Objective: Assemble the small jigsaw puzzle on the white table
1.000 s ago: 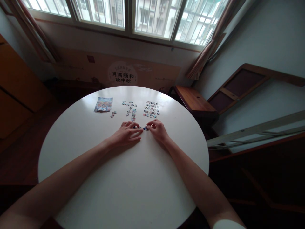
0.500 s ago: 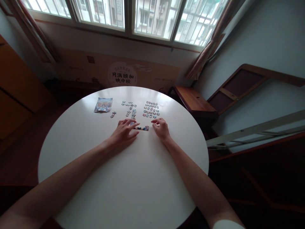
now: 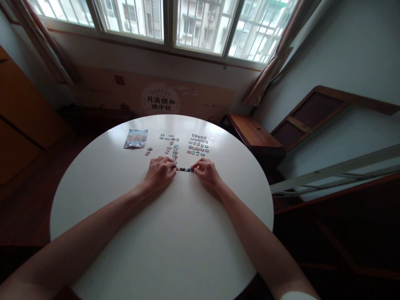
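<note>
A dark strip of joined jigsaw puzzle pieces (image 3: 184, 169) lies flat on the white round table (image 3: 175, 233). My left hand (image 3: 161, 173) is closed at the strip's left end, its fingertips pinched together there. At the right end my right hand (image 3: 206, 171) pinches the strip between thumb and fingers. Just beyond, a joined upright column of puzzle pieces (image 3: 175, 153) runs away from the strip's left part. My fingers cover both ends of the strip.
Loose puzzle pieces (image 3: 198, 144) lie in rows beyond my right hand, with more scattered pieces (image 3: 169, 138) to their left. A picture packet (image 3: 136, 138) rests at the far left. A wooden stool (image 3: 254, 131) stands past the table's right edge.
My right hand has moved left onto the strip's right end. The left hand's spread fingers have closed on its left end.
</note>
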A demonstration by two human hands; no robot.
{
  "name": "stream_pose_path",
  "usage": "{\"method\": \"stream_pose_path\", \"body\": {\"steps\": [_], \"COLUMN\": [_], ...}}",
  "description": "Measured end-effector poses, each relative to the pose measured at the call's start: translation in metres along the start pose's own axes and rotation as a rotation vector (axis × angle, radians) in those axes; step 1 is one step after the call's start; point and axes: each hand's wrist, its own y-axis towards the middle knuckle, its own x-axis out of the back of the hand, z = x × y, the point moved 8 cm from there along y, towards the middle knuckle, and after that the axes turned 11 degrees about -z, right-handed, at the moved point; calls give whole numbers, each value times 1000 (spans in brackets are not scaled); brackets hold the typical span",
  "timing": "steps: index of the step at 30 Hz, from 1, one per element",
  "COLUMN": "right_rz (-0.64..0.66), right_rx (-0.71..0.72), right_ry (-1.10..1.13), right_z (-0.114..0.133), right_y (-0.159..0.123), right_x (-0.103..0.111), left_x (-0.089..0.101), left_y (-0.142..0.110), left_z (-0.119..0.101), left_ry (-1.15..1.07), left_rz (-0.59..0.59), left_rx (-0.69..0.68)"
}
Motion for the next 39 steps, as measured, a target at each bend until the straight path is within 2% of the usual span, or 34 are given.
{"method": "stream_pose_path", "body": {"steps": [12,19,31,36,39], "right_rz": [12,38,126,22,18], "right_rx": [54,44,104,14,17], "right_ry": [66,35,160,259,247], "right_z": [4,7,22,12,10], "right_y": [0,0,-3,1,1], "right_x": [-1,-2,-4,2,0], "left_x": [1,-7,4,6,7], "left_y": [0,-1,0,1,4], "left_z": [5,10,9,14,23], "left_ry": [41,20,37,77,74], "left_rz": [-70,2,-47,-64,-79], "left_rx": [0,27,35,50,63]}}
